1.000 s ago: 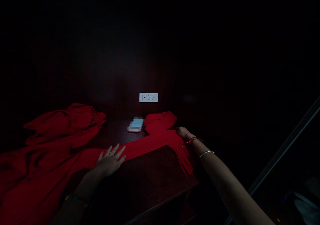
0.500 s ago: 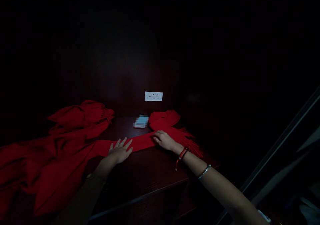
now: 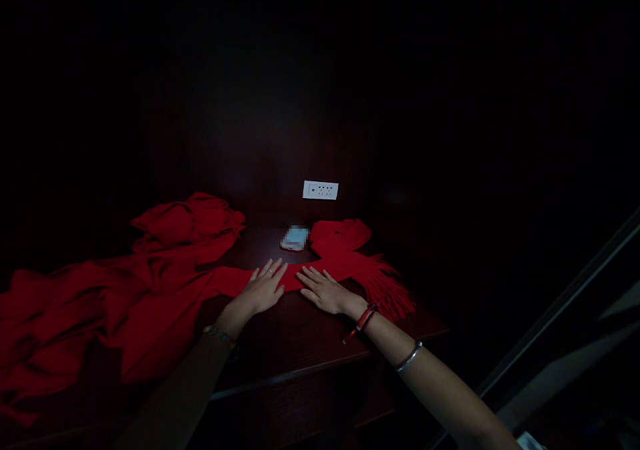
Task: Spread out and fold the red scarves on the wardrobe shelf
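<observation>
A long red scarf (image 3: 345,263) with a fringed right end lies across a dark wooden shelf (image 3: 280,337). My left hand (image 3: 260,290) rests flat on its narrow folded stretch, fingers spread. Close beside it on the right, my right hand (image 3: 325,290) lies on the same stretch with its fingers extended. Neither hand grips the cloth. Behind the fringed end sits a looped red fold (image 3: 340,233). More crumpled red fabric (image 3: 155,303) spreads out to the left; whether it is all one piece I cannot tell.
A blurred-out pale flat object (image 3: 295,238) lies behind the hands. A white socket plate (image 3: 321,190) is fixed to the dark back wall. At the back left is a bunched red fringed cloth (image 3: 195,220). The shelf's front edge (image 3: 300,373) runs below my forearms.
My right hand has let go of the scarf's fringed end and come left along the cloth to lie beside my left hand. The view has shifted a little to the left.
</observation>
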Tool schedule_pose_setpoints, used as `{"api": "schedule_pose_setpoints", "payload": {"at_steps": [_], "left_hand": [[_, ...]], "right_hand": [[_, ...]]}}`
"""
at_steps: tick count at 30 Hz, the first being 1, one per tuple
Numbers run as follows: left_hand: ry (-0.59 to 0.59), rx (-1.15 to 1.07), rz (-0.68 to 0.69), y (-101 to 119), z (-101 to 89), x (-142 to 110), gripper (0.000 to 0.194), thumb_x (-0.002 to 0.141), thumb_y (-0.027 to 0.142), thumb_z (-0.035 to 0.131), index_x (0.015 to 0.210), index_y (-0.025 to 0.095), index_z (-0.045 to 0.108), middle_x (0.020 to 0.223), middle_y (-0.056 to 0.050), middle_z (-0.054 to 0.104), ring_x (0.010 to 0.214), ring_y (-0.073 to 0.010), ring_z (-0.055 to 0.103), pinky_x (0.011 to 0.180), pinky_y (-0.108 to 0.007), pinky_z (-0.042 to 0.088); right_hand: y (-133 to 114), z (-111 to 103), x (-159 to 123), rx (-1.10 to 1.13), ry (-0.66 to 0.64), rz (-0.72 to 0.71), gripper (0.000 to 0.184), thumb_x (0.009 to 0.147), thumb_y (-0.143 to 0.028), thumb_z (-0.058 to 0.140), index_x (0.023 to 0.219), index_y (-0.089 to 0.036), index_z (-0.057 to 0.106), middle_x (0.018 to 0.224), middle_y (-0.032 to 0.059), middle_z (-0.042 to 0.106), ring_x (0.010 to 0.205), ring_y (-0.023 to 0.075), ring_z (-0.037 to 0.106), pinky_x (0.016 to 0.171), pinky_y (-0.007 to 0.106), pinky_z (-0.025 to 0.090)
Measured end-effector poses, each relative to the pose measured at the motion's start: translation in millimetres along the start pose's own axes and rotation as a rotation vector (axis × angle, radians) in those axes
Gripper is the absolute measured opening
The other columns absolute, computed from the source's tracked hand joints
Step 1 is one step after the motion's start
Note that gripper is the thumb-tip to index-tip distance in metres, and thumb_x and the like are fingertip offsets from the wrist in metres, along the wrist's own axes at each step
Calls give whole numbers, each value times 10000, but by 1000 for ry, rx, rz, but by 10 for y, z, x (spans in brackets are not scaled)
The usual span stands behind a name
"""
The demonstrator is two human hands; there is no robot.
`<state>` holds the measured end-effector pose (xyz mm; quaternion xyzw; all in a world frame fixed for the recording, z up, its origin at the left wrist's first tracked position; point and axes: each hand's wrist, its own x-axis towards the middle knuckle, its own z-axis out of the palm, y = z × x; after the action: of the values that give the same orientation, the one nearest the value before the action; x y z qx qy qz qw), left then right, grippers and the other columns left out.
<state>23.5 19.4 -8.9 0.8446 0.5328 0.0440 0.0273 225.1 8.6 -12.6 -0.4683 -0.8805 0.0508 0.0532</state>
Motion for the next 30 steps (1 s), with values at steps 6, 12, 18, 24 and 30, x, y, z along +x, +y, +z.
{"api": "schedule_pose_setpoints", "payload": {"at_steps": [6,12,18,24,30], "left_hand": [[-245,-71,-21,76,-19,-115,555,842,468,198,1351,254,142,1416,-11,90,1290,-262,50,996,-510,120],[-186,-31,-230,203,-44,-147,552,835,500,172,1343,284,161,1418,6,56,1280,-316,14,972,-587,38],[-187,-25,-286,230,-17,-158,547,837,492,156,1346,294,125,1419,12,11,1276,-331,-10,949,-626,58],[-112,-47,-328,205,-2,-108,520,839,500,156,1332,335,165,1424,5,36,1271,-345,-3,947,-623,56],[-11,-44,-289,132,44,25,510,847,479,176,1332,319,182,1424,-6,69,1279,-318,30,964,-587,102]], "right_hand": [[-40,93,-44,7,-15,12,557,879,-443,155,1354,-153,174,1409,98,151,1288,197,106,1034,415,98],[66,42,-147,-21,-3,142,578,874,-443,162,1351,-117,182,1405,109,158,1289,195,101,1035,402,104],[-149,84,-34,-5,9,31,558,875,-453,143,1358,-174,165,1415,80,132,1292,199,85,1032,421,102],[139,-61,-132,-64,-40,200,594,864,-485,148,1352,-149,192,1411,114,138,1290,228,79,1029,426,85],[355,-167,-30,-79,24,197,558,862,-499,109,1357,-245,154,1426,48,100,1293,217,49,1025,444,76]]}}
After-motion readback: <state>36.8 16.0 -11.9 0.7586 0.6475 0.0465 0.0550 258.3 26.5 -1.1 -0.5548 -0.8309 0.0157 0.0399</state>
